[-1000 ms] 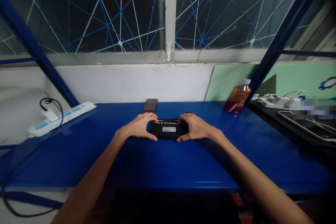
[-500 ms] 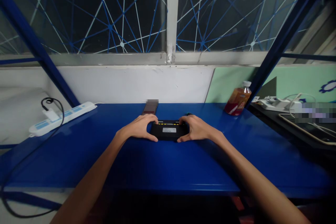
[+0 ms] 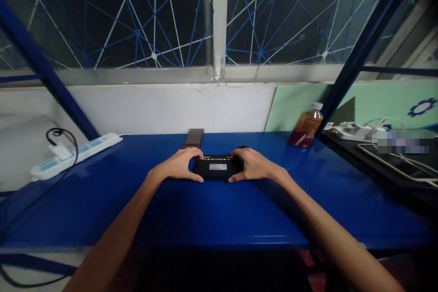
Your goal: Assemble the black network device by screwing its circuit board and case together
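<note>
A flat black box (image 3: 217,174) with a white label and a row of yellow marks along its far edge lies on the blue table (image 3: 219,219). My left hand (image 3: 181,164) grips its left end, thumb at the near side and fingers at the far side. At the right end my right hand (image 3: 252,164) holds it the same way. Just behind my left hand lies a dark, flat phone-like object (image 3: 193,140), its far end blurred out. A small dark item (image 3: 244,146) shows behind my right hand, mostly hidden.
On the left of the table lies a white power strip (image 3: 77,155) with a plug and black cable. A bottle of reddish drink (image 3: 306,127) stands at the back right. Beyond it, white cables and adapters (image 3: 362,130) lie on a black surface. Blue frame posts slant up at both sides.
The whole view has shifted slightly, so everything sits a little further left. Both hands keep their hold on the black box, which stays on the table.
</note>
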`<state>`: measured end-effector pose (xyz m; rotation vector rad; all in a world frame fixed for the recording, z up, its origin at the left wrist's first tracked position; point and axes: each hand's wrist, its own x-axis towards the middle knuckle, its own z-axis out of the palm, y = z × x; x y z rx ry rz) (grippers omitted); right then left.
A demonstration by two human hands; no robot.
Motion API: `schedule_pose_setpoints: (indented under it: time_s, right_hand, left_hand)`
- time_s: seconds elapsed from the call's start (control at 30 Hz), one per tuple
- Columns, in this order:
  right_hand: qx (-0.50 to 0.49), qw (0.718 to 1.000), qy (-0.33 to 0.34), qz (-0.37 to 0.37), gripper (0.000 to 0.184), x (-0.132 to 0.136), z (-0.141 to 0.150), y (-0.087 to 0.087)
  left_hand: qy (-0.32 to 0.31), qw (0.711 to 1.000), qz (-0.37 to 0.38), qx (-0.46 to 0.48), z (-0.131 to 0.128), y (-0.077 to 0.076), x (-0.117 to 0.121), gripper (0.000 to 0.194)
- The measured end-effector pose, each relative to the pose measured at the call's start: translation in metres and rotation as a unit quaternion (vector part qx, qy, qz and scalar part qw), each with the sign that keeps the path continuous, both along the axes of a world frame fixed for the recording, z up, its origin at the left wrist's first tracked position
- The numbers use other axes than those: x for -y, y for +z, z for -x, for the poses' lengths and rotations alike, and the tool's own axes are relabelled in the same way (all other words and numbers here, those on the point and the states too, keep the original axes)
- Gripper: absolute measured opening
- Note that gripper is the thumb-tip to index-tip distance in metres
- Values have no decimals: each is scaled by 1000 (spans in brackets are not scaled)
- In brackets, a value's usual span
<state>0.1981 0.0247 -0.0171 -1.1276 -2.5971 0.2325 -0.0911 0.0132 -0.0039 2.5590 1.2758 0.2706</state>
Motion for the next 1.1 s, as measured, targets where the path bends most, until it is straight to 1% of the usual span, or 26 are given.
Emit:
schedule_pose_setpoints:
  time_s: [0.3,0.57,0.83,1.1]
  right_hand:
    - [-12,1000,9,1,67,0,-1,-1]
    - [-12,1000,12,11,69,-3,-2,-2]
    - [-17,1000,10,22,70,-4,-2,-3]
    - [-14,1000,18,22,70,-6,-3,-3]
  left_hand:
    - [6,1000,14,1,2,-4,-3,64]
    - [17,1000,23,4,1,-3,-3,67]
    - [19,999,31,7,2,-6,-6,69]
    - [25,999,36,-3,4,-9,-9,77]
